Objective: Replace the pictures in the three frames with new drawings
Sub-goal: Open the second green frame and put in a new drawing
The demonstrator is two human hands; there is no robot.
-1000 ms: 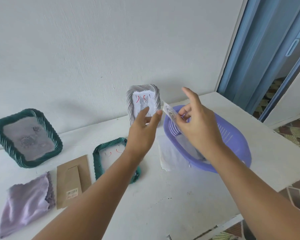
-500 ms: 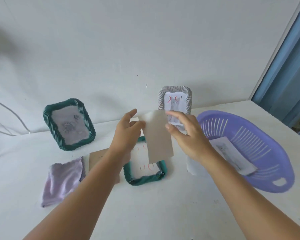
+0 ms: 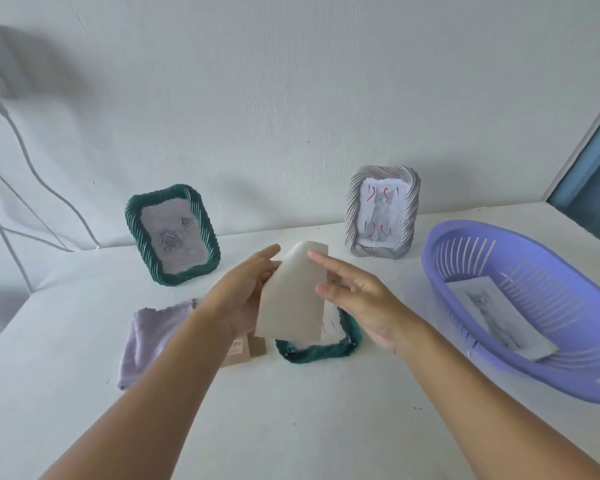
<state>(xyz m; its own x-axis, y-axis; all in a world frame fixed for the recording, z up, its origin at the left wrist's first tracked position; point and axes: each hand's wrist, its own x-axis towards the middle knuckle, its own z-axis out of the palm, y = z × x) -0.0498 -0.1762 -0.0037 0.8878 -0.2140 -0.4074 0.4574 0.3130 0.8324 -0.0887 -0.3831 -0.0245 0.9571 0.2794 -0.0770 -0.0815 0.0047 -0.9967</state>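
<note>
My left hand [image 3: 238, 299] pinches the left edge of a blank-backed paper sheet [image 3: 291, 299], held upright over a green frame [image 3: 317, 353] that lies flat on the table. My right hand [image 3: 364, 301] has straight fingers touching the sheet's right side. Inside the flat frame a white paper with red marks [image 3: 329, 323] shows. A second green frame [image 3: 172, 233] with a rose drawing stands at the back left. At the back right stands a silver frame [image 3: 381, 213] with a cat drawing.
A purple basket [image 3: 440, 258] at the right holds a cat drawing [image 3: 499, 317]. A brown backing board [image 3: 239, 351] and a lilac cloth [image 3: 146, 337] lie left of the flat frame. White cables [image 3: 21, 188] hang on the left wall. A blue door [image 3: 593, 174] is at the far right.
The sheet came from beside the basket to above the flat green frame and both hands lowered it. My right hand's fingers have loosened on it. The view swung left.
</note>
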